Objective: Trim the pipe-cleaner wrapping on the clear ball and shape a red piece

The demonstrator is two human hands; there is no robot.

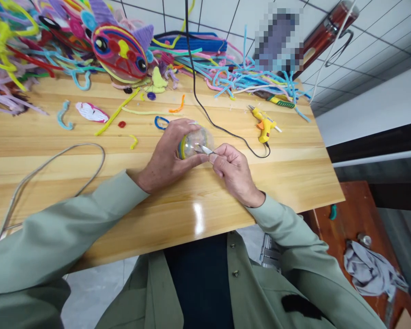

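My left hand (pixel 173 153) is wrapped round a clear rounded plastic piece (pixel 205 135) with a yellow and blue band near its left edge. In my right hand (pixel 231 167) is a small pair of scissors (pixel 205 150), pinched between thumb and fingers. The blades point left and lie against the clear plastic; the handles are hidden by my fingers. Both hands are above the wooden table (pixel 140 219). Behind my left hand lies a blue pipe-cleaner loop (pixel 161 122).
A yellow glue gun (pixel 264 125) lies right, its black cord (pixel 222 129) running behind my hands. Pipe cleaners (pixel 222 73) heap along the back, beside a decorated fish-like figure (pixel 118 52). A grey cable (pixel 60 153) loops at left. A red flask (pixel 324 34) stands back right.
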